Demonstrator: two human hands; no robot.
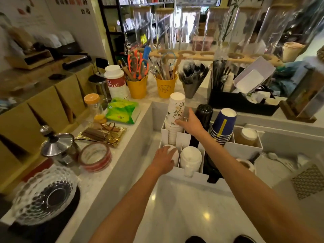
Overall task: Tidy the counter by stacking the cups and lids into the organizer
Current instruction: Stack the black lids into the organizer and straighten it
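A white organizer with several compartments stands on the lower counter. My left hand rests on top of a white lid stack in its front left slot, fingers curled over it. My right hand grips the side of a tall stack of white floral paper cups in the back left slot. A second white lid stack sits in the neighbouring front slot. A black cup stack and a stack of blue cups fill the slots to the right. A brown cup with a white lid sits far right.
The raised ledge on the left holds a tape roll, a metal pot, a glass dish and a green wipes pack. Yellow utensil buckets and a black caddy stand behind the organizer.
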